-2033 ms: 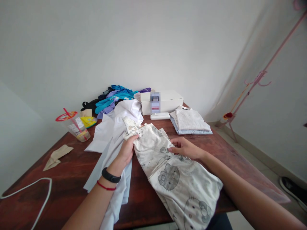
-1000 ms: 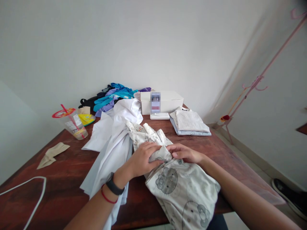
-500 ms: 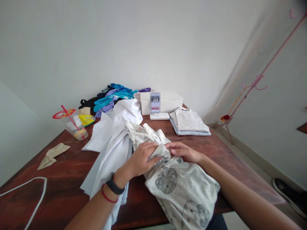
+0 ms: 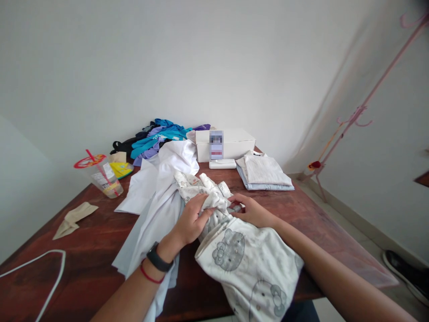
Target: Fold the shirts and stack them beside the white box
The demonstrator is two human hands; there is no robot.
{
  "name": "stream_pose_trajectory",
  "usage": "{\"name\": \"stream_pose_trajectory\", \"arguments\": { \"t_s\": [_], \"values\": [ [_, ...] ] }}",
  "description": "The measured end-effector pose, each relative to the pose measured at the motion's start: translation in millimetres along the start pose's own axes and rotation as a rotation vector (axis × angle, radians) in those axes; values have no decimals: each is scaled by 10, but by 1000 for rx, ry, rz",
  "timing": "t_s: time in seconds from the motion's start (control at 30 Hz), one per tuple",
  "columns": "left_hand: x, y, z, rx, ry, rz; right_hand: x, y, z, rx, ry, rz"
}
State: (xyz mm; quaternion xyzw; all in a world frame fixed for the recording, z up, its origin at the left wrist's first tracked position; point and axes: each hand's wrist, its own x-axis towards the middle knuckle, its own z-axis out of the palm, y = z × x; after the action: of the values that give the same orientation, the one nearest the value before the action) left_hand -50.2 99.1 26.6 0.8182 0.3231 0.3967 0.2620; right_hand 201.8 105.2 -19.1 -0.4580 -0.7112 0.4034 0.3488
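A white garment printed with grey cartoon cats (image 4: 254, 264) lies bunched at the middle of the table, its lower end hanging over the front edge. My left hand (image 4: 194, 217) grips its gathered cloth from the left, thumb across the fabric. From the right, my right hand (image 4: 250, 210) has curled fingers in the folds of the same garment; its fingertips are partly hidden by cloth. Close beside my left arm, a white garment (image 4: 152, 214) is spread toward the front edge.
A folded stack of clothes (image 4: 266, 172) sits right of a white box (image 4: 234, 141) and a small stand (image 4: 222, 164). Heaped coloured clothes (image 4: 164, 134), a plastic cup with straw (image 4: 105, 176), a beige cloth piece (image 4: 75, 217) and a white hanger (image 4: 62, 268) are leftward. A pink rack (image 4: 348, 118) stands right.
Both hands have shifted slightly left, pulling the printed garment with them. The cloth between the hands is bunched differently, and the right fingers are more curled.
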Motion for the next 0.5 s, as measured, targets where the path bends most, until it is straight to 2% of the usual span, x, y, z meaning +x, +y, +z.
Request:
{"name": "stream_pose_trajectory", "arguments": {
  "t_s": [0.13,0.3,0.37,0.5],
  "values": [
    [16,-33,-26,-155,241,-84,-9,-10,16,17,-50,-1],
    [62,-143,-43,-353,542,-189,-65,-186,-34,39,-163,-90],
    [84,-178,-60,-397,613,-215,-94,-258,-80,116,-219,-75],
    [117,-200,-99,-369,678,-232,-124,-294,-137,333,-226,36]
  ]
}}
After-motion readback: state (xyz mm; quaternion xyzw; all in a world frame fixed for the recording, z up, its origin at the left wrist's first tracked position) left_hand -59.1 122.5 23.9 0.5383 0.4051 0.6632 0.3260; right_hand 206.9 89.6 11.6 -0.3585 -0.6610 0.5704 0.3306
